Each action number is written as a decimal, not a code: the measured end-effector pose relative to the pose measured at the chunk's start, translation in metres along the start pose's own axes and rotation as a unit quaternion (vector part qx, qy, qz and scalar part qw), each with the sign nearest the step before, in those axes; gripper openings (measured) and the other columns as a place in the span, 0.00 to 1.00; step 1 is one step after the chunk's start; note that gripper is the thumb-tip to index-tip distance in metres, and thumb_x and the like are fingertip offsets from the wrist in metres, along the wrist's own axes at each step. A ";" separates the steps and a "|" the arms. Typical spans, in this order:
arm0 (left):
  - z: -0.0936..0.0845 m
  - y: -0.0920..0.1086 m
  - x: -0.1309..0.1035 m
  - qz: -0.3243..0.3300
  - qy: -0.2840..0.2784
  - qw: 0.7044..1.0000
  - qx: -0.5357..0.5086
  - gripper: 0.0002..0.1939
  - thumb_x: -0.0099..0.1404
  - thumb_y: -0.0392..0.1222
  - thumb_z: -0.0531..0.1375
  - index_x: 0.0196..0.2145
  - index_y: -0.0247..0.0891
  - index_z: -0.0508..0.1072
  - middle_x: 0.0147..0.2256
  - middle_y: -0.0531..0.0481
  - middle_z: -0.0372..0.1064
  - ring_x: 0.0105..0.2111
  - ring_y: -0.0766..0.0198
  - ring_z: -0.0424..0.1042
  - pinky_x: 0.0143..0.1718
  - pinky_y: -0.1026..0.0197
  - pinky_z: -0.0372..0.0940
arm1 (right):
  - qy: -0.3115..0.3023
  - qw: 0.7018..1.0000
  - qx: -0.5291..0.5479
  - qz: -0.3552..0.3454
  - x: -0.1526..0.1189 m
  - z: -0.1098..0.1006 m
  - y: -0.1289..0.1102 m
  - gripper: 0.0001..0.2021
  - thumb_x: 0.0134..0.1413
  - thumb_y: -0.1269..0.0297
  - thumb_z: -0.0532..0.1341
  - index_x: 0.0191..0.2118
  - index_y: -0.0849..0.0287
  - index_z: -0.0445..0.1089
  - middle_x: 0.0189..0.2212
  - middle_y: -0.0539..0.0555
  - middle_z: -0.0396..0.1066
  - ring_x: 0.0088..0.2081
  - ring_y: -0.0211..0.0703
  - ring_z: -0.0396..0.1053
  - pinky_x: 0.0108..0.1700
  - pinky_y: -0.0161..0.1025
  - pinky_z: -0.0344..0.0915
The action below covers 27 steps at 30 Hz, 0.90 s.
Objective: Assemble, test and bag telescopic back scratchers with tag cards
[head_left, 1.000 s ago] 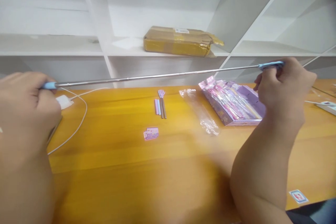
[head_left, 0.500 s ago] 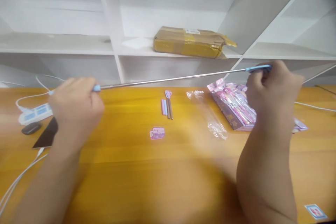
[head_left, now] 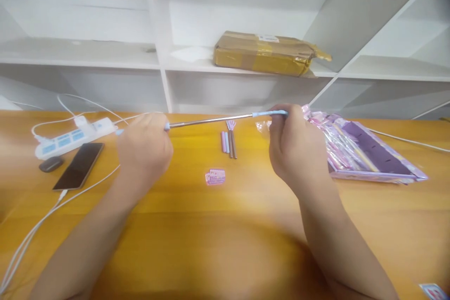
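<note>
A telescopic back scratcher point(head_left: 214, 120) with a metal shaft and light blue ends stretches between my hands above the table. My left hand point(head_left: 146, 145) is wrapped round its blue handle, and my right hand point(head_left: 298, 143) grips the blue end opposite, whose tip is mostly hidden by my fingers. Below the shaft lie a purple hand-shaped scratcher head with metal rods point(head_left: 232, 143) and pink and blue handle tubes point(head_left: 225, 142). Closer to me is a small stack of pink cards point(head_left: 215, 176). Beside my right hand sits an open purple box point(head_left: 379, 178) holding packaged pieces.
A white power strip point(head_left: 75, 138), a dark phone point(head_left: 79, 166) with its cable, and a small black case point(head_left: 51, 164) lie at left. Clear plastic wrap point(head_left: 262, 126) is partly behind my right hand. A taped cardboard parcel point(head_left: 262, 54) rests on the shelf above.
My hands have come closer together, and the back scratcher's shaft between them has become much shorter. My right hand moved left, uncovering more of the purple box. The view shifted slightly.
</note>
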State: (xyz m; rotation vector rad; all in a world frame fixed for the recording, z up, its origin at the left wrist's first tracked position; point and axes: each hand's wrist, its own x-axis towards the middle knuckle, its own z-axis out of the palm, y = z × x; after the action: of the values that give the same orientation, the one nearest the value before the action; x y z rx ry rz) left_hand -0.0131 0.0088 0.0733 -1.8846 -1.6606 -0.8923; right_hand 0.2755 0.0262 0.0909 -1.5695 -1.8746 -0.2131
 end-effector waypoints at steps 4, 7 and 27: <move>-0.006 0.006 -0.002 0.008 0.020 1.000 -0.007 0.11 0.57 0.26 0.54 0.27 0.43 0.63 0.25 0.48 0.66 0.29 0.54 0.66 0.28 0.54 0.49 | 0.007 1.000 -0.012 -0.022 -0.007 0.001 -0.006 0.15 0.73 0.61 0.47 0.53 0.57 0.67 0.29 0.57 0.72 0.26 0.48 0.66 0.30 0.40 0.49; -0.003 0.019 -0.010 0.020 0.021 0.999 -0.031 0.12 0.59 0.25 0.53 0.27 0.43 0.64 0.25 0.47 0.67 0.29 0.54 0.65 0.27 0.53 0.48 | -0.009 0.998 -0.013 -0.064 -0.028 0.013 -0.020 0.15 0.72 0.63 0.48 0.53 0.58 0.68 0.29 0.58 0.73 0.24 0.46 0.64 0.28 0.40 0.46; -0.011 0.032 -0.016 0.175 -0.011 0.984 -0.037 0.12 0.67 0.27 0.54 0.35 0.41 0.72 0.29 0.47 0.72 0.31 0.55 0.67 0.28 0.54 0.55 | -0.130 0.966 -0.029 -0.221 -0.029 -0.004 -0.019 0.19 0.78 0.55 0.47 0.46 0.55 0.74 0.28 0.53 0.71 0.22 0.39 0.57 0.27 0.39 0.39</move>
State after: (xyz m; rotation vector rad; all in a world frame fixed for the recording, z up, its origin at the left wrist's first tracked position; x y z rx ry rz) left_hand 0.0162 -0.0147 0.0712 -2.1551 -1.2647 -0.7959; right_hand 0.2605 -0.0047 0.0824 -1.2409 -2.4347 -0.2683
